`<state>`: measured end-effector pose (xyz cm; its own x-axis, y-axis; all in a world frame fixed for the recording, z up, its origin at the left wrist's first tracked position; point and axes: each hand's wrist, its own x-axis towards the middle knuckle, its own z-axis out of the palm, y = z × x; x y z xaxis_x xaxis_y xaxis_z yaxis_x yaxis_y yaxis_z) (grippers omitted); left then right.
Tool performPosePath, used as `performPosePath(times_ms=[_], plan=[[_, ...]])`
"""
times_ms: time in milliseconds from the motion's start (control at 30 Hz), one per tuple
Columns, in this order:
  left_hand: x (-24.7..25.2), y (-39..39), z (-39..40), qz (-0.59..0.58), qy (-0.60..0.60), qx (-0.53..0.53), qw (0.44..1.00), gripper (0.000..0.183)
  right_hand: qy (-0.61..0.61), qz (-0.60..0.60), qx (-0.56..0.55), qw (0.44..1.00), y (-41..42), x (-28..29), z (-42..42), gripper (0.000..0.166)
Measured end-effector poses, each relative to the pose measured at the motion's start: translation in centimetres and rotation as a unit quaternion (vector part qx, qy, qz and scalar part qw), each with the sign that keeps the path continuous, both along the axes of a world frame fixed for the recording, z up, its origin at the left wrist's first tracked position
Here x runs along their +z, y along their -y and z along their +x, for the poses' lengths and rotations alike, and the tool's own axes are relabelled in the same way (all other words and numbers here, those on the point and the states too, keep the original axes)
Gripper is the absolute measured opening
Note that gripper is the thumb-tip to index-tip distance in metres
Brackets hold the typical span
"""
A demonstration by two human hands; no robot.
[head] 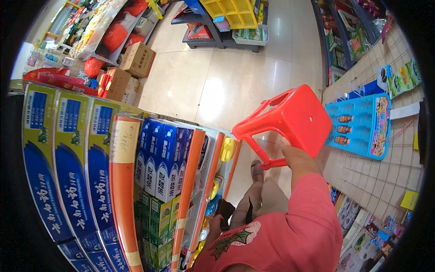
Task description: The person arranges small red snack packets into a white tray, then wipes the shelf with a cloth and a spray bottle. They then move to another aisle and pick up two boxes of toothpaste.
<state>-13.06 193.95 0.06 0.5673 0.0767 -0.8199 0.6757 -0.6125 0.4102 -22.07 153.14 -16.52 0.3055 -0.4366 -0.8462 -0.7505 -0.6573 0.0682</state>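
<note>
A red plastic stool is lifted off the floor, tilted, with its seat facing right. My right hand grips it beneath the edge of the seat, fingers mostly hidden behind the plastic. Low down beside the shelf front, my left hand is closed on a dark brown item that I cannot identify. At my left stand toothpaste boxes in blue and white, on a shelf with orange edge strips.
A wire grid rack with a blue plastic display tray is on the right. Cardboard boxes stand by shelves at the upper left. A dark shelf unit with a yellow tray stands ahead, across the tiled floor.
</note>
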Motion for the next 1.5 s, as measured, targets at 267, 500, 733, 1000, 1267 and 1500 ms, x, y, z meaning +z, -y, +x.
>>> performPosePath(times_ms=[267, 500, 733, 1000, 1267, 1500], plan=[[-4.9, -7.5, -3.6, -0.084, -0.028, 0.026, 0.996, 0.026, -0.016, -0.012, -0.013, 1.0, -3.4, -2.5, -5.3, 0.032], [-1.8, -10.9, -7.9, -0.046, -0.035, 0.102, 0.993, 0.031, -0.008, -0.002, -0.009, 1.0, -7.4, -5.1, -7.1, 0.031], [0.5, -14.6, -10.1, 0.03, 0.001, 0.004, 1.0, 0.031, -0.01, 0.012, -0.009, 1.0, -12.1, -6.2, -9.6, 0.031], [-0.7, -15.4, -8.1, -0.029, 0.02, -0.002, 0.999, 0.041, -0.015, 0.007, -0.025, 1.0, -15.7, -7.5, -10.8, 0.031], [-2.5, -13.0, -3.5, -0.066, 0.061, -0.203, 0.975, 0.051, -0.036, -0.034, -0.062, 0.997, -20.1, -7.7, -13.6, 0.03], [-4.1, -9.9, -1.7, -0.159, 0.028, -0.238, 0.958, 0.05, -0.051, -0.062, -0.107, 0.991, -26.2, -6.9, -18.7, 0.03]])
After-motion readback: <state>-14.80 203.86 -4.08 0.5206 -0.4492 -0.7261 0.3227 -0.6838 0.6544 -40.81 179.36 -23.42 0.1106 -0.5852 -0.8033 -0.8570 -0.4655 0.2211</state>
